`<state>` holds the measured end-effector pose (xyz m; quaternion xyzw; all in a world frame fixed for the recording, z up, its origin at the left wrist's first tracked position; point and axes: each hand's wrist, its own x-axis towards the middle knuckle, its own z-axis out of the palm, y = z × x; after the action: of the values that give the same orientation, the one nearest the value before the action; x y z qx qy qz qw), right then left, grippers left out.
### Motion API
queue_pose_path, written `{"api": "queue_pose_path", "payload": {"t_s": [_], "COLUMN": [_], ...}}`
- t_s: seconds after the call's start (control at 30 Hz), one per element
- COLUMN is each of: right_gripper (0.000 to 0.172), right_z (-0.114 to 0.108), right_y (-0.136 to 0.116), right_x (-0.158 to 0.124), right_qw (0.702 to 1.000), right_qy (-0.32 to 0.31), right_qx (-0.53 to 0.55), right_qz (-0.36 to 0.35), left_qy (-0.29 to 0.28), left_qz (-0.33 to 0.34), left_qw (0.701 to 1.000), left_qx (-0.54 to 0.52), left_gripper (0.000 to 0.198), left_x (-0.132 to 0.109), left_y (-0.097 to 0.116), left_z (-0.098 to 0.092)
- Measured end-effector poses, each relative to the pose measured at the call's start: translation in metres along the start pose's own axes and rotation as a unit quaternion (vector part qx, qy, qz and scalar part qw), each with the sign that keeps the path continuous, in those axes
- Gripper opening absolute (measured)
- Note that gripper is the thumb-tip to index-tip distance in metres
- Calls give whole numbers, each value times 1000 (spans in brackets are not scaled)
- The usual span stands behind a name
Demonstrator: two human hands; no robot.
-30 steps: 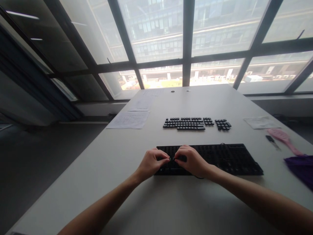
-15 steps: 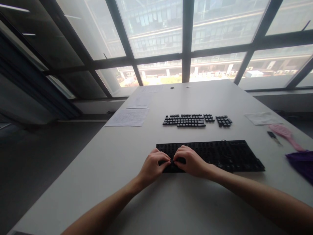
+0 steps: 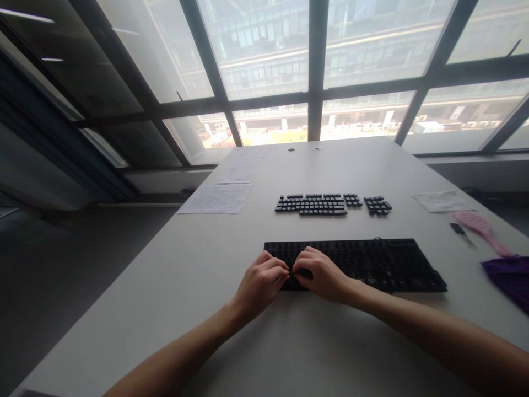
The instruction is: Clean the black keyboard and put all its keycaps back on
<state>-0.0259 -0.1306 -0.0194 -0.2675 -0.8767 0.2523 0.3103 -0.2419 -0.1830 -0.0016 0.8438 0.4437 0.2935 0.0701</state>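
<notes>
A black keyboard lies flat on the white table, much of its face bare of keycaps. Over its left part, my left hand is closed, thumb and fingers pinched together. My right hand meets it from the other side, also in a pinch. Between the two sets of fingertips is a small black piece, by its look a keycap, low on the keyboard; the fingers mostly cover it. Beyond the keyboard, loose black keycaps are laid out in rows, with smaller groups to their right.
Printed papers lie along the table's left edge. On the right are a white cloth or tissue, a pink hairbrush, a small black-handled tool and a purple cloth. Tall windows stand behind the table.
My left fingers have drawn closer together and the hand has turned slightly. My right hand stays almost in place. The keyboard and the rows of keycaps have not moved.
</notes>
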Motion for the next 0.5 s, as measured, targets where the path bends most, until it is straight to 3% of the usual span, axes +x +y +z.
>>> {"api": "queue_pose_path", "payload": {"t_s": [0.5], "right_gripper": [14], "right_z": [2], "right_y": [4], "right_x": [0], "right_qw": [999], "right_qy": [35], "right_qx": [27], "right_qz": [21], "left_qy": [-29], "left_qz": [-16], "left_qw": [999], "left_qx": [-40], "left_gripper": [15], "left_x": [0], "left_y": [-3], "left_z": [-2]}}
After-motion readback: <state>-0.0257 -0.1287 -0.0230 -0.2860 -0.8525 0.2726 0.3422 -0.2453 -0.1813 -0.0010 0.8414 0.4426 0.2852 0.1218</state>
